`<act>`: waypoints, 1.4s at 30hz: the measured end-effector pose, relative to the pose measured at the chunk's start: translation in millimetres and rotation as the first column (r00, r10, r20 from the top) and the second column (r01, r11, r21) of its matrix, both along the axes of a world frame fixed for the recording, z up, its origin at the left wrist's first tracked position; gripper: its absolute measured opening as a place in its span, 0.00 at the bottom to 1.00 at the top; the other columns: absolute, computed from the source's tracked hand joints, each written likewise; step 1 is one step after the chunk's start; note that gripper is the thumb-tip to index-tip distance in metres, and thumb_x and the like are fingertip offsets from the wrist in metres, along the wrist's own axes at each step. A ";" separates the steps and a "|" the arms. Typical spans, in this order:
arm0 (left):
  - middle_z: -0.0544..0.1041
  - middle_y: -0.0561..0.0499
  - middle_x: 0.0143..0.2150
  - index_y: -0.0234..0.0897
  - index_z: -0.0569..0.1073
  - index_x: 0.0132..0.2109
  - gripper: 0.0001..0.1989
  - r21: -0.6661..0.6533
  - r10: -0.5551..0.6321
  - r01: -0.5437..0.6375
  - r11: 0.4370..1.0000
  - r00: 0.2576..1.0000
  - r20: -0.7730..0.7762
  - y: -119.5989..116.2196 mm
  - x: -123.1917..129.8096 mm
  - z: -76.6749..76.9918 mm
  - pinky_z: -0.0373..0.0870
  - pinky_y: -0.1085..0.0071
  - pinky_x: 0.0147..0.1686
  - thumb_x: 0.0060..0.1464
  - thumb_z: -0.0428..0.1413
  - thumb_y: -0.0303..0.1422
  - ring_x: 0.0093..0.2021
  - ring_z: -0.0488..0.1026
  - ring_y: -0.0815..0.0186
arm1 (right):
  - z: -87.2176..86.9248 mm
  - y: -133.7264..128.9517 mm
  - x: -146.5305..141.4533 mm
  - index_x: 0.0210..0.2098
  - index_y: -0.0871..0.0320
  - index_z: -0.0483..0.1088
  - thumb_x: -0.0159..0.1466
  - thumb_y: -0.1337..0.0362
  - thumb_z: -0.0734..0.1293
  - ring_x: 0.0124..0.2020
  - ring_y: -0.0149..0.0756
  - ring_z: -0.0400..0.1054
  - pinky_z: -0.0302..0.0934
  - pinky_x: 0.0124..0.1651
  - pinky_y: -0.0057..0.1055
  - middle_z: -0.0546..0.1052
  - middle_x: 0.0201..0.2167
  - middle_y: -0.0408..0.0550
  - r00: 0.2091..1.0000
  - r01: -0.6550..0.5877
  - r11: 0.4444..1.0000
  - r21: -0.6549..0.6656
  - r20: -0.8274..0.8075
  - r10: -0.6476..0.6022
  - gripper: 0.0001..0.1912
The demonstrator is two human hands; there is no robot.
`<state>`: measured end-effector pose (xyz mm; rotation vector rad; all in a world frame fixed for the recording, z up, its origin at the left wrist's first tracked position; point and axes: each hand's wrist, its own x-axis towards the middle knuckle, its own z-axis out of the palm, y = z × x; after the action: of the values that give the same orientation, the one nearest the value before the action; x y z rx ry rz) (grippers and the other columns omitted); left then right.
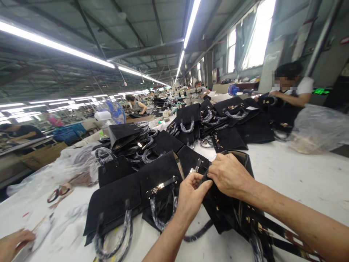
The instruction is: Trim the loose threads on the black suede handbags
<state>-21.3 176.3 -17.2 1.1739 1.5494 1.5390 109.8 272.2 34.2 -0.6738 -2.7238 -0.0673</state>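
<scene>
Both of my hands pinch the edge of a black handbag (218,207) that is tilted over the white table. My left hand (192,194) closes thumb and fingers on it from the left. Close beside it, my right hand (229,174) grips the same bag from above, fingers bent. Metal fittings and straps hang at the bag's lower right. Just left of my hands lies another black handbag (114,203) with a gold clasp and plastic-wrapped handles. What exactly sits between my fingertips is hidden.
More black handbags (229,123) are heaped across the white table (300,182). Scissors (58,193) lie at the left. Another person's hand (16,242) reaches in at the lower left. Clear plastic bags (321,127) lie at right; a co-worker (293,87) handles a bag there.
</scene>
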 end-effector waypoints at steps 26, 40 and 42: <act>0.79 0.48 0.35 0.35 0.80 0.40 0.12 -0.066 0.018 -0.019 0.998 1.000 -0.003 10.0 -2.7 -4.9 0.67 0.74 0.35 0.51 0.60 0.38 0.36 0.73 0.63 | 3.7 59.3 22.5 0.27 0.55 0.73 0.63 0.61 0.63 0.40 0.39 0.66 0.57 0.39 0.31 0.75 0.30 0.49 0.979 0.196 0.981 0.006 0.061 -0.196 0.11; 0.77 0.50 0.32 0.35 0.79 0.34 0.08 -0.047 -0.006 0.002 0.999 0.995 -0.098 12.3 -3.2 -1.1 0.63 0.75 0.32 0.51 0.59 0.35 0.33 0.70 0.66 | 4.4 54.5 16.8 0.32 0.56 0.74 0.63 0.62 0.63 0.34 0.38 0.66 0.55 0.35 0.32 0.73 0.31 0.51 0.962 0.270 0.963 0.018 0.034 -0.270 0.08; 0.76 0.50 0.32 0.35 0.79 0.33 0.08 -0.032 -0.020 0.017 0.999 0.995 -0.098 12.3 -2.0 -0.6 0.62 0.76 0.31 0.51 0.58 0.34 0.33 0.69 0.67 | 4.9 55.7 16.8 0.39 0.54 0.74 0.62 0.62 0.64 0.32 0.37 0.66 0.54 0.34 0.31 0.73 0.34 0.50 0.959 0.284 0.959 0.004 0.010 -0.284 0.08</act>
<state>-23.2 188.6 -17.8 1.2593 1.6156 1.4589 126.6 327.9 39.1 -1.0625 -2.6155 -0.1425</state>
